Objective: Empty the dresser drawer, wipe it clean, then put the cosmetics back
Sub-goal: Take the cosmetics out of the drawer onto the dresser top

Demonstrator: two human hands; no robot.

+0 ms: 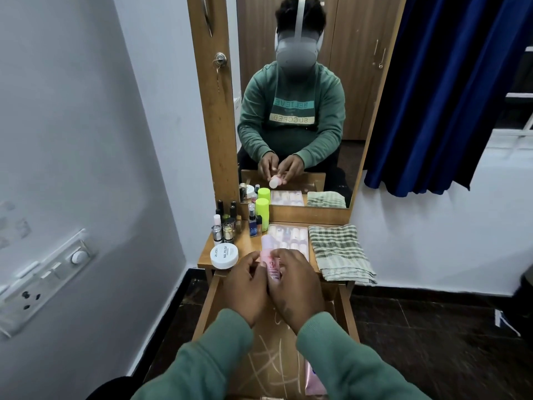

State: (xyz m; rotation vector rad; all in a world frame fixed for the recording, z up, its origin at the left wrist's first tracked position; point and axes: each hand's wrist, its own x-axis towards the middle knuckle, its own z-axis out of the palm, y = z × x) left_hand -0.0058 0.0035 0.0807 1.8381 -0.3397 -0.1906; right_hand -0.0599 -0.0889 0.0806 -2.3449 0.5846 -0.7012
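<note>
Both hands meet over the front edge of the bench point(207, 256), each with its grip closed around the same pink bottle point(269, 255): the left hand point(245, 287) wraps its left side and the right hand point(297, 287) its right side, with the bottle's top poking out beyond the fingers. Below the wrists the drawer point(277, 356) stands pulled open; its lined floor shows pale scratch-like marks, and a pink packet point(313, 379) lies at its near right corner.

The benchtop behind the hands is crowded. A white jar marked NAIL POLISH point(224, 256) sits just left of the left hand. Farther back on the left stand small nail polish bottles point(226, 223), a blue spray bottle point(253, 223) and a neon green can point(262, 212). A clear case of press-on nails point(291, 236) lies directly behind the pink bottle, and a checked cloth point(340, 252) drapes over the bench's right edge. The mirror point(294, 96) rises behind.
</note>
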